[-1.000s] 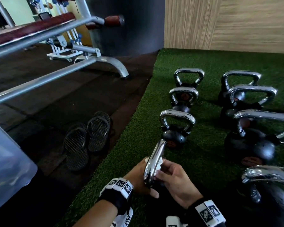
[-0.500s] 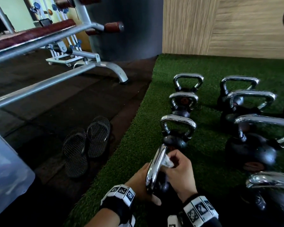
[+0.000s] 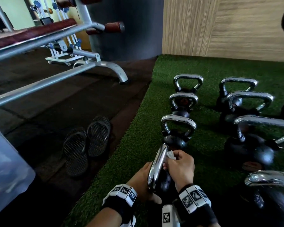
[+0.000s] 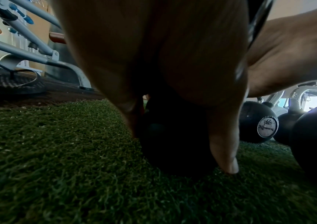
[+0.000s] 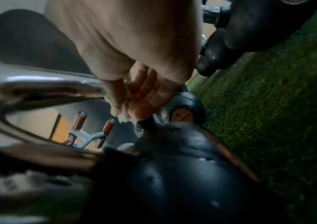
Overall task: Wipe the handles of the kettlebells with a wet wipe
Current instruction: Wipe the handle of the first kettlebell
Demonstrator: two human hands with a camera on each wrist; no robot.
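Wiping of the nearest kettlebell, now at the far end of its handle.

Compared with a second ago, right hand (image 3: 180,167) shifted forward along the chrome handle (image 3: 156,166), pinching the crumpled wet wipe (image 3: 170,154) against the far bend; probably most of this handle covered, with the other kettlebells (image 3: 179,128) on the turf (image 3: 138,145) still waiting. Left hand (image 3: 141,179) steadying the tilted kettlebell (image 5: 182,174) from the left side, fingers (image 4: 222,144) laid rather straight down its black ball, not wrapped. Translucent plastic bin (image 3: 7,169) at far left on the floor; contents impossible to tell.
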